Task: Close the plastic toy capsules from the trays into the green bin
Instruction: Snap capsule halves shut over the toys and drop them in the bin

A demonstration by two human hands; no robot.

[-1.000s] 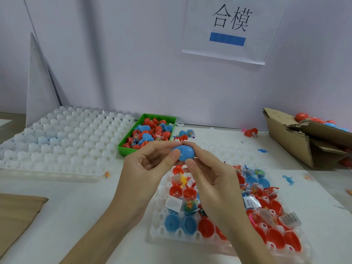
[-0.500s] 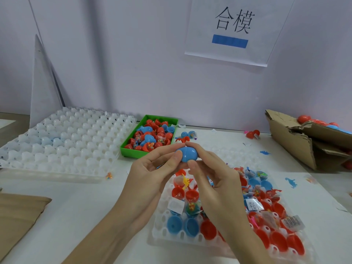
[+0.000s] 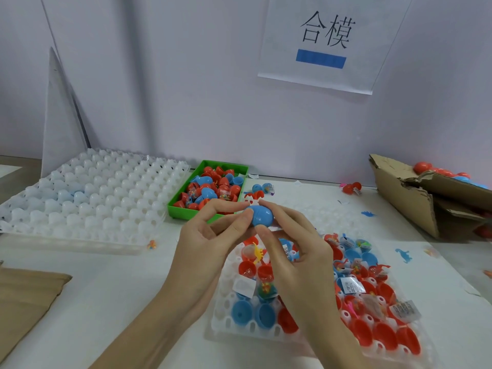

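Observation:
A blue egg-shaped capsule (image 3: 262, 215) is held in mid-air between both hands, its two halves joined. My left hand (image 3: 210, 251) pinches its left end with thumb and fingers. My right hand (image 3: 298, 259) pinches its right end. Below them lies a white tray (image 3: 229, 323) with several open red and blue capsule halves and small packed toys. Behind the hands stands the green bin (image 3: 183, 207), filled with red and blue capsules.
A large white tray (image 3: 87, 198) of empty cells lies at the left. A torn cardboard box (image 3: 415, 198) with capsules sits at the right. Loose capsules (image 3: 262, 189) and small blue toy figures (image 3: 404, 255) lie on the white table. Brown cardboard (image 3: 24, 299) lies at the near left.
The hands and the blue capsule have stayed in nearly the same place above the tray. Both hands still pinch it, and the fingers have shifted slightly round it.

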